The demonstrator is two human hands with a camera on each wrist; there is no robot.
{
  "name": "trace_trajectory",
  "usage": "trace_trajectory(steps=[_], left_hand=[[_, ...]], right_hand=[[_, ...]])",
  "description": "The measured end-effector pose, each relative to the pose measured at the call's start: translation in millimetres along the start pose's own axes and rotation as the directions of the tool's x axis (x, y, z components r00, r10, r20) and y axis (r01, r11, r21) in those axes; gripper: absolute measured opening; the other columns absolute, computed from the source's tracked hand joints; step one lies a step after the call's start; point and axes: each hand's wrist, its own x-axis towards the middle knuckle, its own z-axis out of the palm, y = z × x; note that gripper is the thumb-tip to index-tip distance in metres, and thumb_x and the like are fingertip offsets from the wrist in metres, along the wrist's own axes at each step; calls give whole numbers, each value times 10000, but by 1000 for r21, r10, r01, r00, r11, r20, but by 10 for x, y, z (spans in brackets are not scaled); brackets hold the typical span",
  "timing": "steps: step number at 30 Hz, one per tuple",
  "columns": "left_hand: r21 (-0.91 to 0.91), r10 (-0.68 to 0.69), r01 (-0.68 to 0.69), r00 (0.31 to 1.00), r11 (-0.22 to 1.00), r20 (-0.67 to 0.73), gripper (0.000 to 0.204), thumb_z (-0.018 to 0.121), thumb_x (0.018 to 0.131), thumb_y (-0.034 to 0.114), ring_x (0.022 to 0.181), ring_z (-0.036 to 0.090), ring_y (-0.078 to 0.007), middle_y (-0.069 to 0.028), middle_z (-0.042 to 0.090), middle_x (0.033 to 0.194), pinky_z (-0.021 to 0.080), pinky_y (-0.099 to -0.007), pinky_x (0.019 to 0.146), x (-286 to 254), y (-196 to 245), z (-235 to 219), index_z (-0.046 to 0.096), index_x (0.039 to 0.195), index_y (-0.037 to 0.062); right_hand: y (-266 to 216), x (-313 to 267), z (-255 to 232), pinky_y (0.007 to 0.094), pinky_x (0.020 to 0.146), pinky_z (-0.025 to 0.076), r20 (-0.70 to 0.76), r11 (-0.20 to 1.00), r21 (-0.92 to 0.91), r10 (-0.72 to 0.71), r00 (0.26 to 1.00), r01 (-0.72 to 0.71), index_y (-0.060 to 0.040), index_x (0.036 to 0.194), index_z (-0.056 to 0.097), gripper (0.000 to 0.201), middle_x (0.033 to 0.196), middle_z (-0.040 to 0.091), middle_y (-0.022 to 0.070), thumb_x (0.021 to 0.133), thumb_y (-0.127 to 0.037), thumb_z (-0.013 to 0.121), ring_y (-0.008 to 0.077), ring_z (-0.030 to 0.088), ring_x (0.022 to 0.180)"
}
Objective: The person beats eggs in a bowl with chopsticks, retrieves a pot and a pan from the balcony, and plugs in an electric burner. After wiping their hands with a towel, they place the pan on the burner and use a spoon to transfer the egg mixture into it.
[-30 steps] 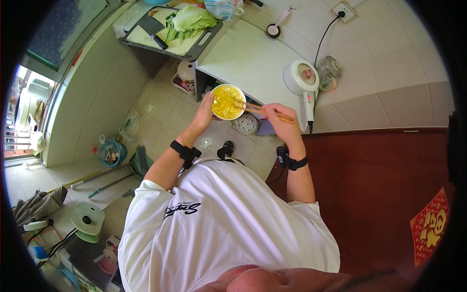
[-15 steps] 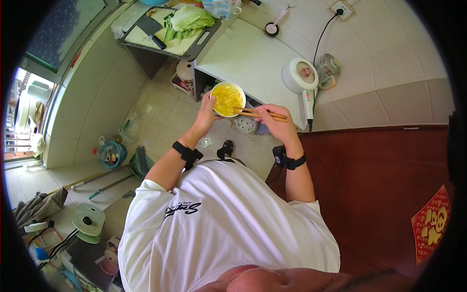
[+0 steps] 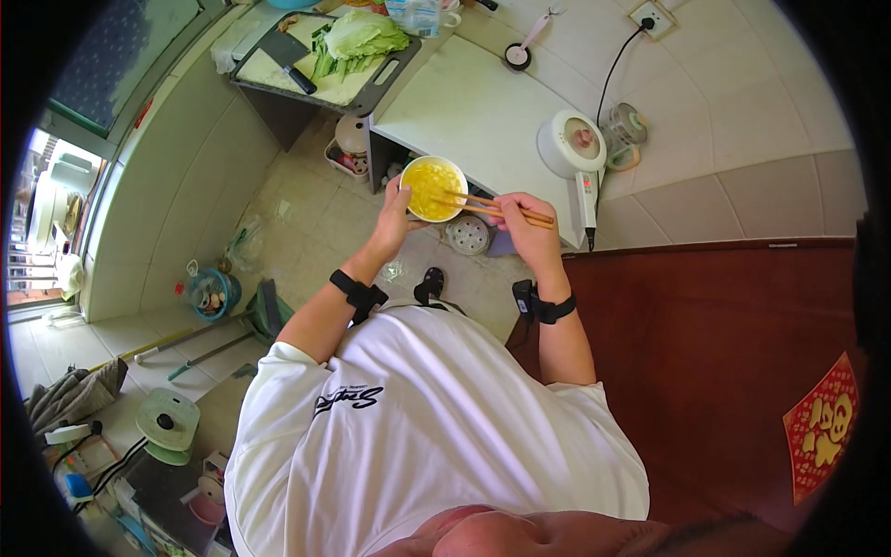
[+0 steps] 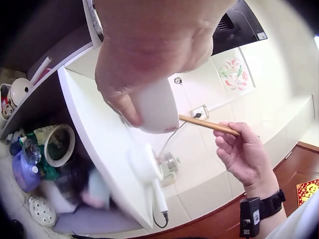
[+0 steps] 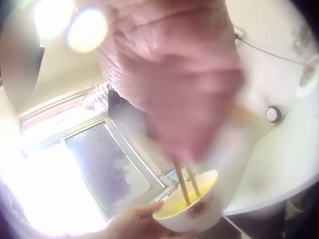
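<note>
A white bowl (image 3: pixel 434 220) of yellow beaten egg (image 3: pixel 429 186) is held up in front of the body, before the counter's edge. My left hand (image 3: pixel 393 223) grips it from the left side, thumb at the rim. From the right, my right hand (image 3: pixel 531 232) holds a pair of wooden chopsticks (image 3: pixel 501 206), their tips dipped in the egg. In the right wrist view the chopsticks (image 5: pixel 182 185) slant down into the bowl (image 5: pixel 199 219), and the right hand (image 5: pixel 174 84) is blurred. The left wrist view shows the bowl's outer side (image 4: pixel 158 107) under the left hand (image 4: pixel 149 50).
A white counter (image 3: pixel 483 111) lies beyond the bowl, with a white electric pot (image 3: pixel 568 147) and a glass jug (image 3: pixel 626 130) at its right. At the back left, a cutting board (image 3: pixel 357 93) bears cabbage (image 3: pixel 367 37) and a cleaver (image 3: pixel 295 72). A red-brown surface (image 3: pixel 687 353) fills the right.
The chopsticks shift about in the egg, tips moving to the bowl's near right side and then back toward its middle. My right hand moves with them; the left hand and bowl stay nearly still.
</note>
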Motion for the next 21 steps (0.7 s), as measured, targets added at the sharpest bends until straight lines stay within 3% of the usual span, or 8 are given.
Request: trace_trajectory(steps=[1,11,13,16,17,19,20,21], left_hand=[[-8,2,-2,1000,1000,-3,449,301,1022,347,1219,493,-270,-119,423,1355,504,-477,917,1,1,2,256,1406,118],[-17,-21,21,1000,1000,-14,444,301,1019,332,1212,506,-286,-130,431,1347,501,-485,916,-13,42,-10,252,1399,108],[-35,-22,21,1000,999,-16,445,305,1017,333,1208,510,-287,-130,434,1343,501,-486,914,-1,20,-28,254,1396,107],[-55,-28,27,1000,998,-14,446,311,1012,335,1202,515,-289,-130,439,1338,498,-491,915,4,7,-22,258,1391,106],[-60,-29,28,999,998,-14,447,315,1010,335,1201,515,-290,-131,441,1336,495,-494,918,8,11,-14,260,1389,105],[-81,-33,33,999,996,-1,447,322,1010,325,1222,486,-296,-140,410,1356,498,-506,913,21,-14,-35,243,1397,116],[-101,-39,40,999,994,14,450,329,1011,314,1243,457,-302,-149,379,1377,500,-518,909,25,-29,-49,225,1406,127],[-100,-40,41,999,994,13,450,329,1011,314,1243,457,-302,-149,379,1377,500,-518,909,15,-6,-41,225,1406,127]], right_hand=[[8,5,11,224,642,520,-48,1000,3,8,999,-7,52,956,651,210,823,687,93,934,-130,550,122,658,699],[-96,29,28,226,640,523,17,1000,7,-12,1000,12,48,939,652,208,832,687,93,937,-127,540,124,663,714],[-123,41,-25,228,640,524,-107,994,17,-105,989,108,47,944,655,205,830,690,95,934,-122,541,123,665,714],[31,93,-10,229,642,526,-89,986,-92,-149,985,141,41,946,660,203,822,693,98,934,-129,552,119,665,715],[57,86,-12,229,642,526,-90,985,-93,-150,985,142,41,946,660,203,822,693,98,934,-129,552,119,665,715],[-9,39,54,229,644,527,12,1000,-30,4,1000,-4,35,940,663,200,811,692,94,933,-136,560,112,661,712],[-31,45,47,229,644,527,12,1000,-29,5,1000,-5,35,940,663,200,811,692,94,933,-136,560,112,661,712],[-52,61,27,228,647,526,-76,999,-20,-32,997,30,33,939,664,198,810,692,93,932,-137,563,111,660,708]])
